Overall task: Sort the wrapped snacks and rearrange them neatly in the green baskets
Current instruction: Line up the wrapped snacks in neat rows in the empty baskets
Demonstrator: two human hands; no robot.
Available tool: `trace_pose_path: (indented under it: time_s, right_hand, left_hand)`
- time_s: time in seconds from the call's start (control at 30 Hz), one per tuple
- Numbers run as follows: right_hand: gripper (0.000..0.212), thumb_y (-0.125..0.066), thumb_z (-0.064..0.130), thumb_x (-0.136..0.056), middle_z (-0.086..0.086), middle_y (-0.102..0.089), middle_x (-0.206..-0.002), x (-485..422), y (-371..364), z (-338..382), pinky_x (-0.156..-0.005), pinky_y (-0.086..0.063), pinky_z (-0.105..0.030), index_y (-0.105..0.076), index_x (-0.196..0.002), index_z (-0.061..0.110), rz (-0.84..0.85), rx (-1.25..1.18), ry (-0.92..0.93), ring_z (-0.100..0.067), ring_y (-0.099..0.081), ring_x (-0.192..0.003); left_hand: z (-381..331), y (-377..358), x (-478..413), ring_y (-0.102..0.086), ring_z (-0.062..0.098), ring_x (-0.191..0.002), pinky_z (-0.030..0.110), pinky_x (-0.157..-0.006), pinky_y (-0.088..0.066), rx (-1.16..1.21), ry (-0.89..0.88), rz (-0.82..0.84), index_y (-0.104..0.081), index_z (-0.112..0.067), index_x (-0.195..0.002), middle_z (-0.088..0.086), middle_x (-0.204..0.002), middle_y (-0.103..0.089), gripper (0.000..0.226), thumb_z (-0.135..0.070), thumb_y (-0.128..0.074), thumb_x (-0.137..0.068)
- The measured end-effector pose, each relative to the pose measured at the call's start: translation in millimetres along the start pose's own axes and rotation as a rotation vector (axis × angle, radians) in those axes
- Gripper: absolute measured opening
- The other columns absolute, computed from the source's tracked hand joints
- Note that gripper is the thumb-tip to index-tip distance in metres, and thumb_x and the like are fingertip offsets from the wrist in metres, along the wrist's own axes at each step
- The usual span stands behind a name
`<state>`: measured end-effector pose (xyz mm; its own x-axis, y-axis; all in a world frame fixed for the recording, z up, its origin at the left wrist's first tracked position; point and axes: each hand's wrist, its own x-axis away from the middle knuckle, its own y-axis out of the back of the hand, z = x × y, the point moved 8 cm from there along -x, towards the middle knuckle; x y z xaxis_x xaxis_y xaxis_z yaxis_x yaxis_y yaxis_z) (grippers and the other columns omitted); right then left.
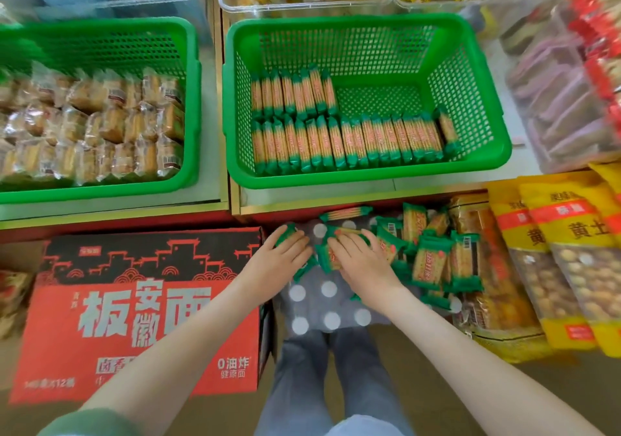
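As a green pkt (pixel 285 233) is clamped by the left hand (pixel 285 254) (grip of the right hand (pixel 360 258) can't be told), the loose pile (pixel 433 255) mid-right could be toppled by a hasty sweep.

Left green basket (pixel 193 99) partly off-frame.

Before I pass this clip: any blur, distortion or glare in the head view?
Head view: wide-angle bend curves the right green basket rim; centre sharp, the green-wrapped snacks in it crisp; the left green basket and the red-trimmed packs at the right edge smear; light even, shadows faint, no strong glare.
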<state>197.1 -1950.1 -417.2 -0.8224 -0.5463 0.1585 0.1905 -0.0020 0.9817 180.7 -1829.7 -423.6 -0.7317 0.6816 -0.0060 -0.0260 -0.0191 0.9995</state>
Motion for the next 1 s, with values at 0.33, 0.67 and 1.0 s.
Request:
trace_pose_path:
  time_s: [0.33,0.67,1.0]
  right_hand:
    - [0.056,-0.062,0.046,-0.082,0.03,-0.044,-0.13,-2,94,-9,-0.097,-0.035,-0.005,-0.034,-0.13,0.046,-0.031,-1.18,-0.227,0.016,-0.041,-0.12]
    - [0.05,-0.071,0.025,-0.084,0.008,-0.064,-0.114,-65,139,-51,-0.091,-0.049,-0.024,-0.045,-0.121,0.045,0.083,-1.357,-0.303,-0.003,-0.062,-0.103]
    - [0.052,-0.062,0.035,-0.092,-0.005,-0.055,-0.123,-198,138,-179,-0.08,-0.038,-0.03,-0.04,-0.134,0.015,-0.073,-1.267,-0.681,-0.019,-0.053,-0.1]
  left_hand:
    - [27,82,-12,-0.061,-0.006,-0.093,0.009,-0.078,-0.044,1.449,0.824,-0.171,-0.058,-0.034,-0.105,-0.014,-0.103,-0.067,0.027,-0.019,-0.07,-0.086]
    - [87,114,-75,-0.062,0.014,-0.099,0.036,-0.09,-0.052,1.521,0.955,-0.224,-0.057,-0.024,-0.099,-0.007,-0.101,-0.063,0.025,-0.043,-0.065,-0.086]
    - [170,93,-91,-0.011,0.031,-0.147,0.054,-0.116,0.003,0.175,0.9,0.045,-0.039,-0.016,-0.146,0.016,-0.157,-0.02,0.075,-0.062,-0.037,-0.087]
